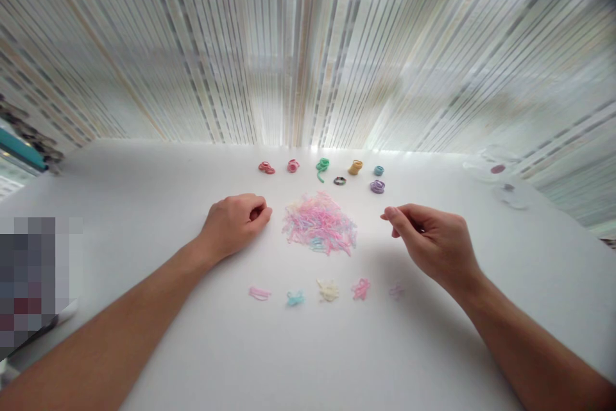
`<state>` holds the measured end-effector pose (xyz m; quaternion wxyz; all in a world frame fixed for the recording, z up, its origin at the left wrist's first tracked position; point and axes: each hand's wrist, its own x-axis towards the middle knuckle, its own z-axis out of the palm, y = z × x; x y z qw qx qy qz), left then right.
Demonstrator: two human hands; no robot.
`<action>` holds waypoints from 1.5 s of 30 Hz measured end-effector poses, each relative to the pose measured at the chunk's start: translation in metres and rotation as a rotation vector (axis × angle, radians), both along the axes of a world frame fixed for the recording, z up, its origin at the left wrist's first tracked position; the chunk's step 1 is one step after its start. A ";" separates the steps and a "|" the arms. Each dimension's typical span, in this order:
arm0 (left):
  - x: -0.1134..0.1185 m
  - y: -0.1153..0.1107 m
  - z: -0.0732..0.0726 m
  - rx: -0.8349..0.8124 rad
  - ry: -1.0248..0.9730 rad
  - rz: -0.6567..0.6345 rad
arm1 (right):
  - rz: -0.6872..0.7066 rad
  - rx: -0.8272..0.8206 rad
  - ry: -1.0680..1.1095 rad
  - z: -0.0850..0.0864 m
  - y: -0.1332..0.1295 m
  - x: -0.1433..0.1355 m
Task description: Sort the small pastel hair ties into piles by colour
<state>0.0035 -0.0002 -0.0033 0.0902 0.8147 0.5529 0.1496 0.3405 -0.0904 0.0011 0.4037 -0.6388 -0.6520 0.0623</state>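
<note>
A loose pile of pastel bands lies mid-table between my hands. My left hand rests curled on the table left of it, fingers closed, its palm hidden. My right hand is held right of the pile, thumb and fingertips pinched; anything between them is too small to make out. Nearer me lie small groups: pink bands, blue bands, cream bands, bright pink bands and pale purple bands.
Behind the pile on the white table sit coiled bands: red, pink, green, yellow, blue, purple, and a dark ring. A striped curtain hangs behind.
</note>
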 end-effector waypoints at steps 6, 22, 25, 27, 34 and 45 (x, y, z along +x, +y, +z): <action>-0.001 0.000 -0.002 -0.012 -0.016 0.004 | -0.003 -0.009 0.000 -0.001 0.001 0.000; -0.001 0.000 0.000 0.001 -0.012 0.007 | -0.024 -0.020 0.004 0.004 -0.002 -0.002; 0.000 0.001 0.000 0.000 -0.014 0.007 | -0.024 -0.019 0.003 0.004 -0.003 -0.002; 0.000 0.001 0.000 0.006 -0.012 0.003 | -0.023 -0.018 0.005 0.005 -0.003 -0.002; -0.001 0.001 0.000 0.004 -0.005 0.010 | -0.015 -0.014 0.000 0.004 -0.003 -0.003; 0.000 0.000 0.001 -0.004 0.006 0.011 | 0.033 -0.028 -0.041 0.001 -0.001 -0.005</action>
